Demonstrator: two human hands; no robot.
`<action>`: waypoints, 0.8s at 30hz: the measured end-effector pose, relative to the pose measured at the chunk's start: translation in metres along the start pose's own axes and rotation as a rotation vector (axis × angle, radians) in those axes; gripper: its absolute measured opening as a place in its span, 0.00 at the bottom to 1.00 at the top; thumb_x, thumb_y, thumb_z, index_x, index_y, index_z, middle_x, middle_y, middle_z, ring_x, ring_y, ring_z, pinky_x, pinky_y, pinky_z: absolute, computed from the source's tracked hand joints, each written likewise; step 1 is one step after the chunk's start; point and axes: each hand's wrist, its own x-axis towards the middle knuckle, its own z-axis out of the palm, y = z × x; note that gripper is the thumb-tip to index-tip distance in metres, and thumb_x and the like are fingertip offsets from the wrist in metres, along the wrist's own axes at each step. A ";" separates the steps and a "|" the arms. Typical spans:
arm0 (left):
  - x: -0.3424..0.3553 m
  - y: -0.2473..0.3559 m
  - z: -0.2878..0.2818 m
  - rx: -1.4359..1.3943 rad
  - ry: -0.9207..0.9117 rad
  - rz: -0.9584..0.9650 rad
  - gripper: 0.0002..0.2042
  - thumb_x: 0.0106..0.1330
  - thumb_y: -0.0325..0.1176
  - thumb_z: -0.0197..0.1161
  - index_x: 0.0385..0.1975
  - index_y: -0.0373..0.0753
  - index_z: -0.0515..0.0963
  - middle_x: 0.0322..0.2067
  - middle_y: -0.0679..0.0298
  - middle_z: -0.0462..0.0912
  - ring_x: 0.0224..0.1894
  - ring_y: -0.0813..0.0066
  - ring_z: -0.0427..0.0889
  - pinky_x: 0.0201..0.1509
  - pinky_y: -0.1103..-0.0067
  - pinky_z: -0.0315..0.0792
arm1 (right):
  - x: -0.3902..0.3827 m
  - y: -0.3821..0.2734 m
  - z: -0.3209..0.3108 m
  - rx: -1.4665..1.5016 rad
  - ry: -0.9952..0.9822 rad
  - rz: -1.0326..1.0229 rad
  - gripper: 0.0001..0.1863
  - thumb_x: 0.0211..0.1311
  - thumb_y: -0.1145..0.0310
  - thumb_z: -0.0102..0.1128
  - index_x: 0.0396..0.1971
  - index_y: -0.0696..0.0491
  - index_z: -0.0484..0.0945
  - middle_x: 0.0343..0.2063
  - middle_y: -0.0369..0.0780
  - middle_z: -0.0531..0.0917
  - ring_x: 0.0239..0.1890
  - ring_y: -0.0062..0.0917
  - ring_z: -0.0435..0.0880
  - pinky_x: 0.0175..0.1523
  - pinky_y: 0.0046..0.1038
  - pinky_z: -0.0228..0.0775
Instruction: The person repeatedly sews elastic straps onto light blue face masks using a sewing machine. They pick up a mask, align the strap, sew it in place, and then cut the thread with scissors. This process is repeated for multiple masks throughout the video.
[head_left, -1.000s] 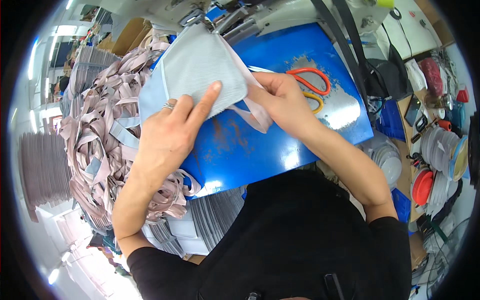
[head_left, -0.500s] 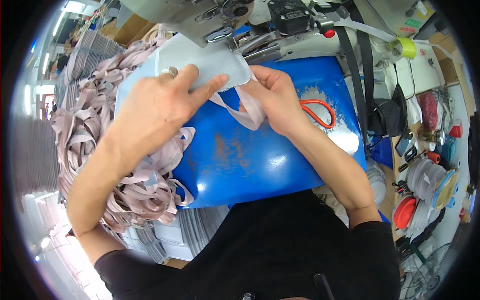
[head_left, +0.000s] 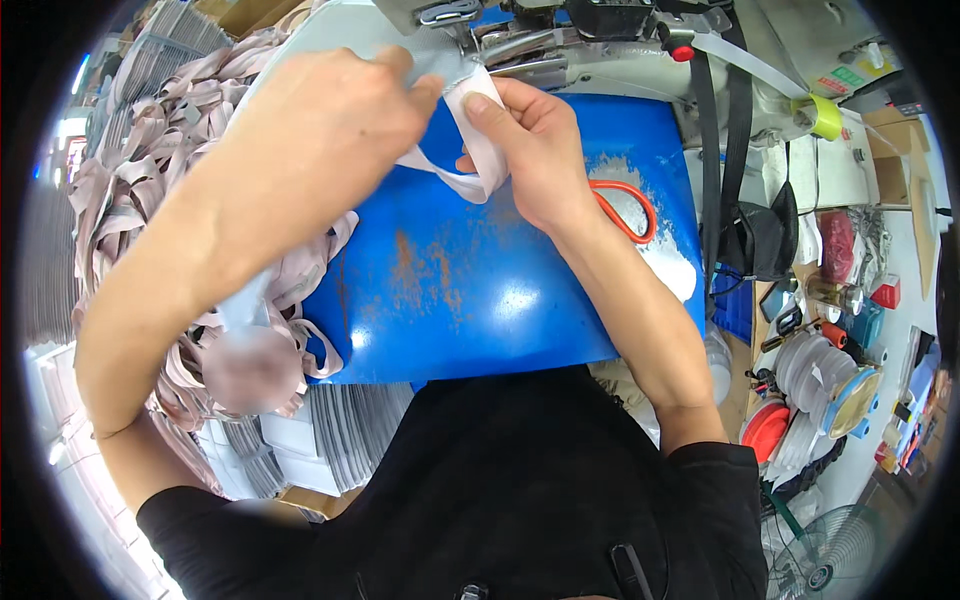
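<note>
Fabric, a pale grey-blue panel (head_left: pixel 340 28), lies at the upper left of the frame, one end reaching the metal parts of the machine (head_left: pixel 540 50) at top centre. A pale pink strip (head_left: pixel 484 160) meets its near corner, then hangs in a loose loop. The right hand (head_left: pixel 535 135) pinches this strip between thumb and fingers. The left hand (head_left: pixel 345 115) is bent over the panel, its fingertips near the strip; whether it grips or only presses cannot be told, as the hand hides the contact.

The step in hand looks like lining up strip and panel edge by the machine; the next move seems to call for keeping the strip flat and untwisted while the left hand steadies the panel.

Beneath, mid-frame, is a worn blue counter (head_left: pixel 480 300). A red scissor handle (head_left: pixel 652 212) lies just beside the right forearm and could snag a sleeve or strip. A heap of pink strips (head_left: pixel 130 190) crowds the left, near the left forearm, and could tangle with the loop. Grey stacked sheets (head_left: pixel 345 430) stand at lower left; black straps (head_left: pixel 738 120) hang at upper right.
</note>
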 end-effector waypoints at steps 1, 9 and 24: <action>0.001 0.009 0.000 -0.015 -0.023 -0.056 0.26 0.58 0.22 0.63 0.60 0.34 0.80 0.39 0.52 0.81 0.33 0.54 0.87 0.38 0.67 0.81 | 0.000 0.000 0.004 0.014 0.009 -0.004 0.15 0.75 0.68 0.63 0.52 0.62 0.83 0.34 0.38 0.89 0.28 0.15 0.84 0.30 0.23 0.80; 0.030 0.061 0.013 -0.268 0.199 -0.269 0.10 0.58 0.25 0.62 0.39 0.28 0.80 0.30 0.47 0.85 0.31 0.47 0.87 0.37 0.61 0.81 | -0.002 0.008 0.005 0.066 0.001 -0.084 0.12 0.77 0.69 0.60 0.50 0.60 0.85 0.33 0.36 0.89 0.28 0.13 0.83 0.30 0.21 0.76; -0.081 0.153 0.051 -0.440 0.285 -0.253 0.39 0.51 0.29 0.72 0.70 0.54 0.76 0.36 0.62 0.72 0.36 0.64 0.79 0.37 0.70 0.78 | -0.047 0.002 0.004 0.158 -0.035 0.015 0.14 0.78 0.69 0.58 0.54 0.62 0.83 0.39 0.37 0.90 0.35 0.15 0.86 0.37 0.20 0.79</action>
